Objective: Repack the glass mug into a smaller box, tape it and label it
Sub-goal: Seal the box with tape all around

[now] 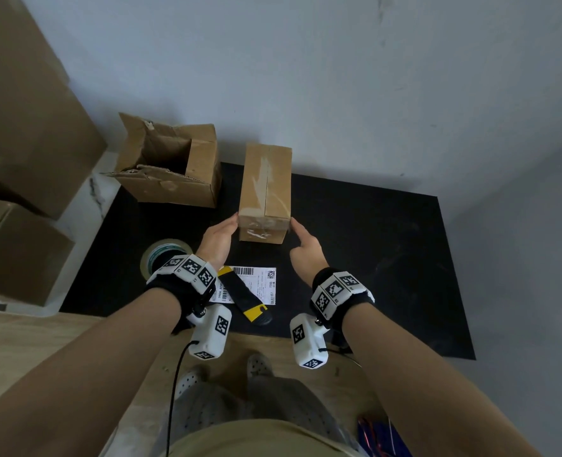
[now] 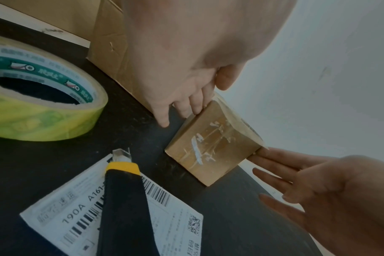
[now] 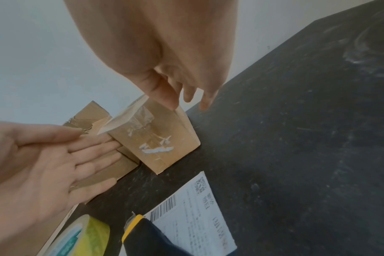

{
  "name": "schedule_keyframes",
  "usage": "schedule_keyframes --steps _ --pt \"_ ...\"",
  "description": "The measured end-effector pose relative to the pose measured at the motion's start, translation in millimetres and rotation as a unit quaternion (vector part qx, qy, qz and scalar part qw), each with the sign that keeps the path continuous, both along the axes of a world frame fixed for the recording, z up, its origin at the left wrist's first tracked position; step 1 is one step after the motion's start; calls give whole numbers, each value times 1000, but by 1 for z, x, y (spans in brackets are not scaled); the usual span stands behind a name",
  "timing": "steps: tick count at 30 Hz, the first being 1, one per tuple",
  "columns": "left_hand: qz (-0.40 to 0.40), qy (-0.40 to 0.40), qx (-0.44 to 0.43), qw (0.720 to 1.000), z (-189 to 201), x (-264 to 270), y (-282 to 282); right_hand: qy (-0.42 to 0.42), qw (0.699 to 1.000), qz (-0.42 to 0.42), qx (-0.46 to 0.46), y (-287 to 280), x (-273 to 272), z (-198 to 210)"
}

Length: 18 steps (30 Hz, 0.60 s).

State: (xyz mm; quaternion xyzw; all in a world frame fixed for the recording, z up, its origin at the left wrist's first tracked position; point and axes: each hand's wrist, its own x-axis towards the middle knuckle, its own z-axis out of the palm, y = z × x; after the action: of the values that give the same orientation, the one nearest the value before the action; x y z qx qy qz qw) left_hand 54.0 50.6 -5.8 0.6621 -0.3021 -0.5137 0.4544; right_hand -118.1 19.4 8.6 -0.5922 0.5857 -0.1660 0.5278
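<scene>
A small brown box (image 1: 265, 192), closed and taped along its top seam, stands on the black mat (image 1: 372, 245). My left hand (image 1: 223, 230) lays straight fingers (image 2: 191, 104) against the box's near left edge. My right hand (image 1: 301, 234) touches the near right edge with straight fingers (image 2: 274, 155), thumb on the top corner (image 3: 164, 97). Neither hand wraps round the box. The shipping label (image 1: 260, 285) lies on the mat near me, and a black and yellow utility knife (image 1: 243, 298) lies across it. A roll of clear tape (image 1: 161, 255) lies to the left. No glass mug shows.
A larger open box (image 1: 171, 166) with torn flaps stands at the back left of the mat, close to the small box. Big cardboard cartons (image 1: 19, 252) are stacked on the far left. A grey wall rises behind. The right part of the mat is bare.
</scene>
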Motion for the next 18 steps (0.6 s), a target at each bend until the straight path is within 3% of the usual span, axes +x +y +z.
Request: schedule_keyframes --steps 3,6,9,15,18 --pt "-10 -45 12 999 -3 6 -2 22 1000 17 -1 -5 -3 0" --pt "-38 -194 -13 980 1 15 -1 67 997 3 -48 -12 -8 2" --pt "-62 -292 -57 953 11 21 -3 87 987 -7 -138 -23 -8 8" --pt "-157 -402 -114 895 23 21 -18 178 940 112 -269 -34 8 10" --pt "-182 -407 -107 889 18 19 -27 189 925 121 -307 -39 14 5"
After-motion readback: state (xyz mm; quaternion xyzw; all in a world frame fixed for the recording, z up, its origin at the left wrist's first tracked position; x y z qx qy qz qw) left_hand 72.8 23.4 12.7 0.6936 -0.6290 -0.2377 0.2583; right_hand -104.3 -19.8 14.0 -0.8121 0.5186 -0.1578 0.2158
